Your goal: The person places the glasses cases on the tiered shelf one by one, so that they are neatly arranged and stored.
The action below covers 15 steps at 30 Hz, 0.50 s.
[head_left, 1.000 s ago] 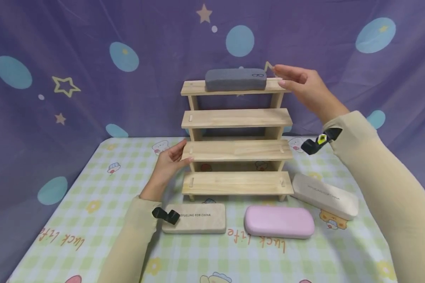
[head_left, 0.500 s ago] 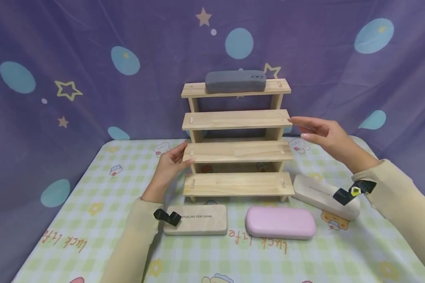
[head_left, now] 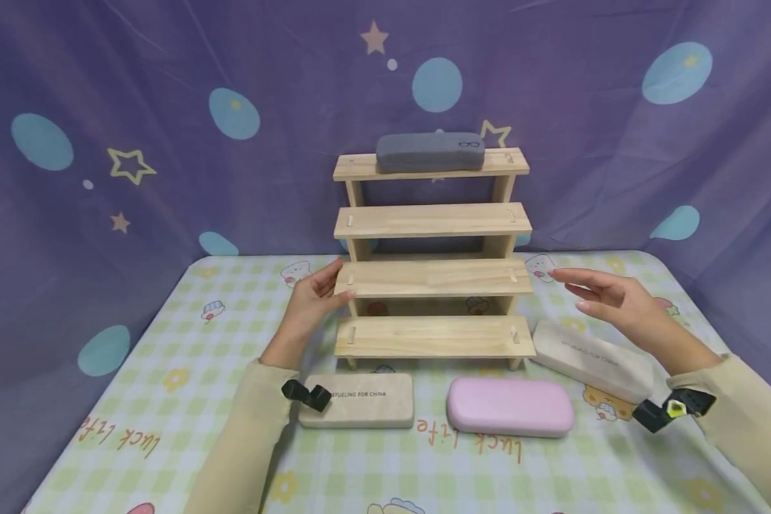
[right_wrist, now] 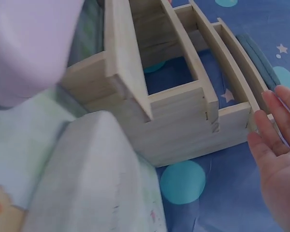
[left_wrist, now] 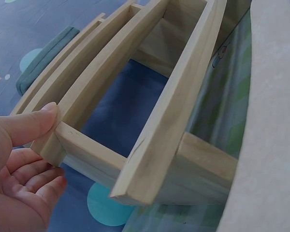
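A four-step wooden display stand (head_left: 433, 278) stands at the back of the table. My left hand (head_left: 307, 303) holds the left end of its third board from the top; the left wrist view has the thumb (left_wrist: 41, 118) on the board and the other fingers below it. My right hand (head_left: 626, 308) hovers to the right of the stand with fingers extended, apart from it and holding nothing. On the top board lies a grey-blue glasses case (head_left: 430, 153) with a small glasses mark. Beneath the right hand, a whitish case (head_left: 591, 359) lies slanted by the stand's right foot.
In front of the stand lie a beige case (head_left: 375, 410) lettered "REFUELING FOR CHINA", partly behind the left wrist's camera, and a pink case (head_left: 510, 407). A green-checked cloth (head_left: 334, 475) covers the table. Behind it hangs a purple curtain (head_left: 308, 64).
My right hand has come down from beside the top board to the level of the third board, moving outward to the right. The left hand keeps its hold on the stand.
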Each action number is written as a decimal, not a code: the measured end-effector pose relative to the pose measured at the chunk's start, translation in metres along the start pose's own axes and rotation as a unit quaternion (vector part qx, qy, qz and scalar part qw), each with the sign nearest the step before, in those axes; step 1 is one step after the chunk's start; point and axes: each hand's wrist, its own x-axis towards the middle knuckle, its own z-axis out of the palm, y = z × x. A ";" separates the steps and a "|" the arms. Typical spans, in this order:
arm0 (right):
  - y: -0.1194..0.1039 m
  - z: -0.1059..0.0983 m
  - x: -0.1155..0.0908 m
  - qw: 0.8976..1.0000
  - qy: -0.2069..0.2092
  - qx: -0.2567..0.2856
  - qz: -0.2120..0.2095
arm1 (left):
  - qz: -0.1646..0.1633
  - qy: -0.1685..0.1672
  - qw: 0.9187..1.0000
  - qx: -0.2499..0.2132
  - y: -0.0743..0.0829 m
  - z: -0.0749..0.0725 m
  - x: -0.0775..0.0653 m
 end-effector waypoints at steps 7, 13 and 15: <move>0.004 0.001 -0.026 1.000 -0.004 0.006 0.006 | 0.002 -0.001 1.000 0.002 0.002 -0.001 0.000; 0.013 0.001 -0.053 0.999 0.010 -0.014 0.034 | 0.002 -0.001 1.000 -0.003 0.004 0.000 -0.002; 0.016 0.000 -0.063 0.999 0.020 -0.016 0.046 | 0.002 -0.003 1.000 -0.006 0.004 0.000 -0.003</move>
